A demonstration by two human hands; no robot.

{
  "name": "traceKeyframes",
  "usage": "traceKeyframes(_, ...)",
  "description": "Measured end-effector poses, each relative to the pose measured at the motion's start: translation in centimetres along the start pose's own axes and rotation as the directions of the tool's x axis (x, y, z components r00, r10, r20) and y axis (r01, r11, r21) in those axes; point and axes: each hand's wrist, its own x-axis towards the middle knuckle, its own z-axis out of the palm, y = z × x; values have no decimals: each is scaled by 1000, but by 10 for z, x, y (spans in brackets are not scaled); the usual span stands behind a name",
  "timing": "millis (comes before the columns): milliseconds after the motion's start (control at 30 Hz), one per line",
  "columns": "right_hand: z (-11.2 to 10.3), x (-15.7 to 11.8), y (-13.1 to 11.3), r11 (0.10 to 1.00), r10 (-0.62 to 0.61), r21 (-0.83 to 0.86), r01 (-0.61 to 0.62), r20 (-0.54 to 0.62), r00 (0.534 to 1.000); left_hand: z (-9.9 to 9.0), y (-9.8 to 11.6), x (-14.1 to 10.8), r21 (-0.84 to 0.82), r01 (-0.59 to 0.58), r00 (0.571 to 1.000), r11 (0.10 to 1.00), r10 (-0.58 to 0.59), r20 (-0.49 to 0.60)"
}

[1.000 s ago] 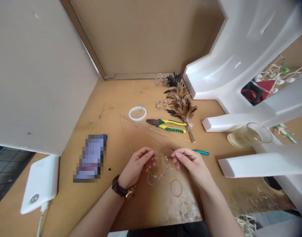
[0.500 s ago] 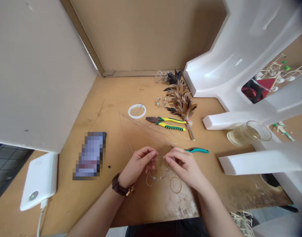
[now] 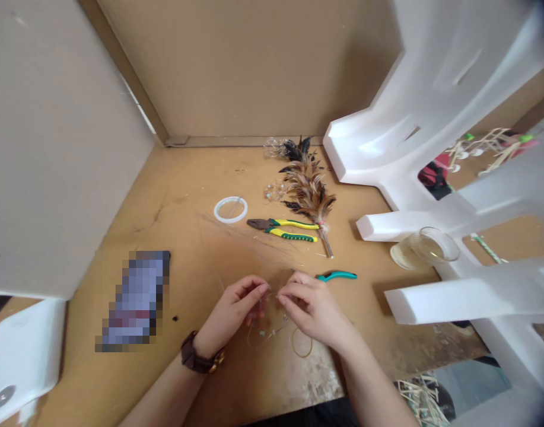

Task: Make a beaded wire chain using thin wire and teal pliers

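Low in the middle of the view, my left hand (image 3: 241,301) pinches a thin wire between thumb and fingertips. My right hand (image 3: 308,305), just across a small gap, pinches the same fine wire; its exact course between the hands is hard to make out. A loop of beaded wire (image 3: 262,333) with small pale beads hangs or lies below my fingers; I cannot tell which. Beside my right wrist a yellowish ring (image 3: 302,355) lies on the table. Teal-handled pliers (image 3: 338,276) lie behind my right hand, their head partly hidden.
Yellow-green pliers (image 3: 283,229), a white ring spool (image 3: 230,210), a feather bundle (image 3: 309,187) and a beaded wire coil (image 3: 275,190) lie farther back. A phone (image 3: 136,296) and white power bank (image 3: 29,350) sit left. A glass cup (image 3: 425,248) stands among white foam pieces (image 3: 432,299) right.
The camera view has turned slightly, so the tabletop things appear shifted left. Both hands keep their pinch, and the gap between the fingertips looks slightly smaller.
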Motion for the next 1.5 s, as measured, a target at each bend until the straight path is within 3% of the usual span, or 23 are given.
traceKeyframes(233,1,-1,2,997,18,-76,-16,17,1000,3,3,1,21,1,1000,1000,-1,15)
traceKeyframes(467,-2,-1,2,988,47,144,-52,38,998,4,3,-1,61,2,999,998,-4,33)
traceKeyframes(600,-5,1,4,950,107,292,-106,15,994,5,0,0,2,-49,998,999,48,50)
traceKeyframes(733,-6,3,5,936,163,321,-146,-26,986,6,-2,0,-18,-113,992,993,114,59)
traceKeyframes(867,-3,4,5,936,178,314,-160,-29,984,6,-2,-4,117,-171,985,978,166,53)
traceKeyframes(967,-3,4,5,947,142,294,-125,-36,989,7,1,-6,293,-270,960,917,278,13)
traceKeyframes(1067,-3,4,4,957,116,273,-102,-37,993,5,2,-7,493,-354,909,795,417,-19)
traceKeyframes(1233,-1,3,4,962,99,261,-84,-45,994,2,-2,-16,735,-479,718,480,696,14)
traceKeyframes(1333,1,2,4,963,99,257,-82,-54,994,6,-8,-25,711,-559,645,427,762,49)
traceKeyframes(1367,1,2,4,964,97,254,-80,-55,994,8,-9,-27,698,-572,649,430,758,65)
traceKeyframes(1500,3,1,3,970,76,235,-61,-54,996,12,-10,-25,681,-542,743,492,659,115)
